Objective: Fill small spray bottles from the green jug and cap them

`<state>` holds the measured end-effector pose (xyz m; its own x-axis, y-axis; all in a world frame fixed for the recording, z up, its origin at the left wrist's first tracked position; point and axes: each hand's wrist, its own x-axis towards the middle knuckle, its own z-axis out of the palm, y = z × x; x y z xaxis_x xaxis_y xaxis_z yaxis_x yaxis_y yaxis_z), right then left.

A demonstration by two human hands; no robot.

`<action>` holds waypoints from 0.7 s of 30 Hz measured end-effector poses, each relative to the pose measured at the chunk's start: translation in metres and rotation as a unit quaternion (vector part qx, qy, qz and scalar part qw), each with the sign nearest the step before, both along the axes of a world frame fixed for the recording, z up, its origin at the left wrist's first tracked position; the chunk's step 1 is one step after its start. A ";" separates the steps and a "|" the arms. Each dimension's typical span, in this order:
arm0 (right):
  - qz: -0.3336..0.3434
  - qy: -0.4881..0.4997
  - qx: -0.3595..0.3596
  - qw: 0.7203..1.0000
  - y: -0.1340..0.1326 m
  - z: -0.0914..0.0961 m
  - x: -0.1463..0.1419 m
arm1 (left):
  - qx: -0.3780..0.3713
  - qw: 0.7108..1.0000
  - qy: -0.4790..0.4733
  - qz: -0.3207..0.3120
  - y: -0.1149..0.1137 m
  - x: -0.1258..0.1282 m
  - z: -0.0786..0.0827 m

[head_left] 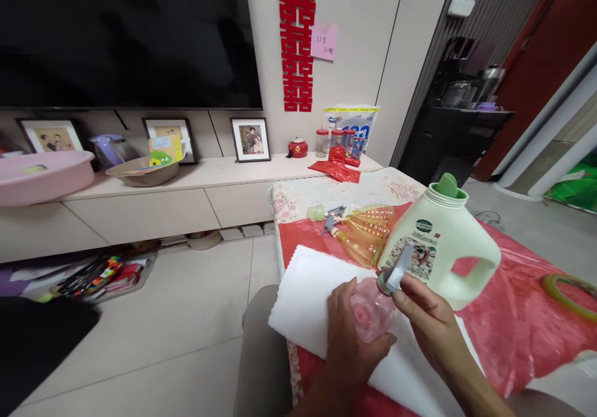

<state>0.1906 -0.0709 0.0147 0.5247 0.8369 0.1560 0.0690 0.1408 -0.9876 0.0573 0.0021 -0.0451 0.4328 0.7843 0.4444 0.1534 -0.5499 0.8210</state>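
Cupping rounded clear-pink plastic bottle (368, 317) in left hand (346, 330), pinching grey plastic spray head (399, 270) with right hand (431, 317); possibly risking bottle slip through loose left grip.

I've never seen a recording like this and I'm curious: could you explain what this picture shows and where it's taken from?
There's no machine here, just a person's bare hands. The single picture comes from a camera worn on the head, looking forward and down.

The left hand holds a clear pink bottle; the right hand has its fingers on the grey spray top at the bottle's neck.

Below them, a white cloth lies over a red sheet. Around it are two yellow bottles, a large pale green jug and, apparently, a roll of tape.
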 end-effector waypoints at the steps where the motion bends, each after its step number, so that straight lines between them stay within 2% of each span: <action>1: -0.010 0.005 0.009 1.000 0.002 0.000 -0.003 | -0.002 1.000 0.001 -0.001 0.000 0.000 0.000; 6: -0.070 0.000 0.040 0.997 0.007 0.005 -0.019 | -0.035 0.999 -0.013 0.001 0.000 0.002 0.003; 14: -0.070 0.085 0.036 0.993 0.011 -0.001 -0.021 | -0.048 0.998 -0.033 -0.007 0.000 0.000 0.002; 18: -0.050 0.086 0.047 0.994 0.014 0.007 -0.026 | -0.053 0.998 -0.027 -0.013 0.003 -0.002 0.001; 21: -0.065 0.070 0.057 0.994 0.014 0.013 -0.032 | -0.058 0.998 -0.023 -0.027 0.004 -0.003 0.003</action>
<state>0.1587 -0.0564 0.0275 0.6504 0.7416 0.1643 -0.0424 0.2515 -0.9669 0.0543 0.0057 -0.0418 0.4575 0.8075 0.3724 0.0869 -0.4574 0.8850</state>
